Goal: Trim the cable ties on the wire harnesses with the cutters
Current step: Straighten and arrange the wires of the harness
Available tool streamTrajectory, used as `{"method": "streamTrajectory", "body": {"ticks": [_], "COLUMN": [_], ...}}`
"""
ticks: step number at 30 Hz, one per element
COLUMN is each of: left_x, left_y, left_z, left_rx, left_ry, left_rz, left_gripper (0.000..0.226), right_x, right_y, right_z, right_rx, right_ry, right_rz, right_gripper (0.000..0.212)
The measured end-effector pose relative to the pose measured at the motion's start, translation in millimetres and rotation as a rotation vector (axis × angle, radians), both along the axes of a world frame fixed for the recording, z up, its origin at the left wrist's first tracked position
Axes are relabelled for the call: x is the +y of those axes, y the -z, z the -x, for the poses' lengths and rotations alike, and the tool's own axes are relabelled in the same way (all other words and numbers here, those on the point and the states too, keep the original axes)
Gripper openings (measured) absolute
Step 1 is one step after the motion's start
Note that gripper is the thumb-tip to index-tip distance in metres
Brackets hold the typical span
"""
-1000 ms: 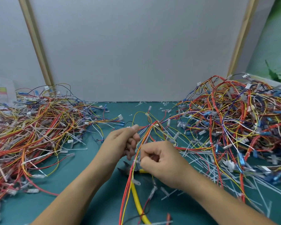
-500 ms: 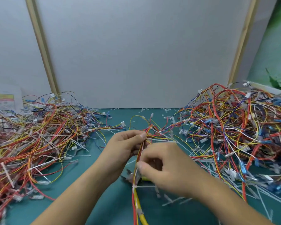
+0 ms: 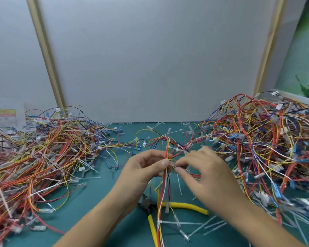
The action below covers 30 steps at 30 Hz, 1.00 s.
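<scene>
Only one view was given, from a wide-angle camera on the person's head. It faced forward and down over the green table (image 3: 103, 196). It was close to the left hand (image 3: 144, 170) and the right hand (image 3: 210, 172), which met at the wire harness (image 3: 166, 152) in the lower middle of the frame. The grey wall panel (image 3: 150, 59) filled the upper half.

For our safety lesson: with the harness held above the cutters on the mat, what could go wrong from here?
The cutters lie with handles splayed under the harness that the left hand pinches; reaching for them could snag its wires. The uncut tie low on the harness sits against thin wires, so a hasty snip might nick their insulation.
</scene>
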<state>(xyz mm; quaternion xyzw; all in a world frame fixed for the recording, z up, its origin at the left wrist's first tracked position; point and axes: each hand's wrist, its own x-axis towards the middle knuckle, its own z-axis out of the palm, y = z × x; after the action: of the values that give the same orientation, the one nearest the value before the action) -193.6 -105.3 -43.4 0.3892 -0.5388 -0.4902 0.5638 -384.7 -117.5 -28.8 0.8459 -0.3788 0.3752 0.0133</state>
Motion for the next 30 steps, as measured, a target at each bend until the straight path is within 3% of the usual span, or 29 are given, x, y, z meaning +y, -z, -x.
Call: {"method": "streamTrajectory", "body": {"ticks": [5,8,20,30], "left_x": [-0.7,0.5,4.6,5.7], "left_y": [-0.1,-1.9,-0.4,-3.9], "left_z": [1.9,4.3,14.5,14.7], "left_rx": [-0.016,-0.033,-0.013,-0.057], "left_ry": [0.006,0.017,0.065,0.012], "left_rz": [0.001,-0.003,-0.043,-0.008], "left_gripper": [0.023,0.03,0.024,0.021], "right_x": [0.9,1.6,5.3,5.3], "right_y": [5.7,10.5,9.9,9.0], "right_z": [-0.7,-6.7,-16.3,-15.6], "right_rx": [-0.241,-0.352,-0.656,-0.653], "right_ry": [-0.184,-0.242,-0.303,-0.282], "right_rz": [-0.45,-0.551,-0.647,-0.589], "right_gripper": [0.013,0.017,0.014,0.026]}}
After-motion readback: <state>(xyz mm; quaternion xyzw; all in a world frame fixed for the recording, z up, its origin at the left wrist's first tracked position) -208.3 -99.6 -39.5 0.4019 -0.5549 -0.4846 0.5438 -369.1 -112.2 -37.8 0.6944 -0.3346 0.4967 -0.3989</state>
